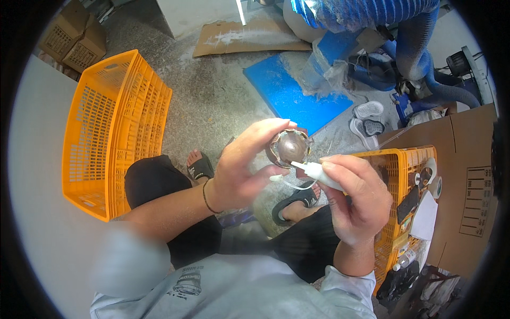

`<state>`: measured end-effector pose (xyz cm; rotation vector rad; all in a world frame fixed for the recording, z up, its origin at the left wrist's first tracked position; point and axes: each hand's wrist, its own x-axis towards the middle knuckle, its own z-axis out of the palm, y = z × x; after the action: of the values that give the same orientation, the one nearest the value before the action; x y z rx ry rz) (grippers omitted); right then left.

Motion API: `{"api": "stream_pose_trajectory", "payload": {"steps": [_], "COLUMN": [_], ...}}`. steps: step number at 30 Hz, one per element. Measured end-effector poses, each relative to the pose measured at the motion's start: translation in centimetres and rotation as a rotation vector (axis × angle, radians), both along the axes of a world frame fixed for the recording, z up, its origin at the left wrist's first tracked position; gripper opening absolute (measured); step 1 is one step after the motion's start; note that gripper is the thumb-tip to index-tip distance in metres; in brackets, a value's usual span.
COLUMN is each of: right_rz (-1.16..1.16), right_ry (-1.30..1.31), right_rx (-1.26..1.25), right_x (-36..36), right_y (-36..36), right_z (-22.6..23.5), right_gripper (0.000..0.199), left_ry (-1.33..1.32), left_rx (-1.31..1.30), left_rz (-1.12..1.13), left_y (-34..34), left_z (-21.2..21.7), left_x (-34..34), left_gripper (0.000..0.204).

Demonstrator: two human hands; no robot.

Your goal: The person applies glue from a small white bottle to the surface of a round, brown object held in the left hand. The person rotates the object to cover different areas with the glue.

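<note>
My left hand [240, 169] grips a round, brownish, shiny piece [291, 147] between thumb and fingers. Its middle bulges or dips smoothly, I cannot tell which, and a ragged, lighter edge runs around it. In my right hand [362, 199] is a small white glue bottle [325, 176], tilted so that its narrow nozzle reaches the near rim of the round piece. From the bottle a thin strap leads to its loose cap [276, 178], which hangs close to my left thumb. Whether any glue is coming out is too small to see.
Stacked yellow crates [139, 114] stand at the left. At the right another yellow crate [390, 255] has tape rolls, papers and a plastic bottle [406, 260] on it. A blue board [287, 95], flat cardboard [249, 40], shoe soles [366, 119] and blue hoses [414, 48] lie farther off.
</note>
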<state>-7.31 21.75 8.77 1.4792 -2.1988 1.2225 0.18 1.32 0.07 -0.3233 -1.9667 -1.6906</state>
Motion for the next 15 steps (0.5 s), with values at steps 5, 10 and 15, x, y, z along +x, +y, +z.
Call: {"api": "stream_pose_trajectory", "payload": {"steps": [5, 10, 15], "right_rz": [-0.019, -0.032, -0.03], "right_ry": [0.032, 0.048, 0.049], "right_rx": [0.035, 0.061, 0.065], "right_x": [0.22, 0.38, 0.46], "right_y": [-0.04, 0.05, -0.03], "right_z": [-0.03, 0.09, 0.25], "right_gripper": [0.032, 0.03, 0.029], "left_ry": [0.027, 0.029, 0.008], "left_rx": [0.013, -0.001, -0.015], "left_rz": [0.001, 0.005, 0.007], "left_y": [0.16, 0.22, 0.13], "left_z": [0.09, -0.03, 0.1], "left_x": [-0.16, -0.19, -0.17], "left_gripper": [0.07, 0.07, 0.07]}}
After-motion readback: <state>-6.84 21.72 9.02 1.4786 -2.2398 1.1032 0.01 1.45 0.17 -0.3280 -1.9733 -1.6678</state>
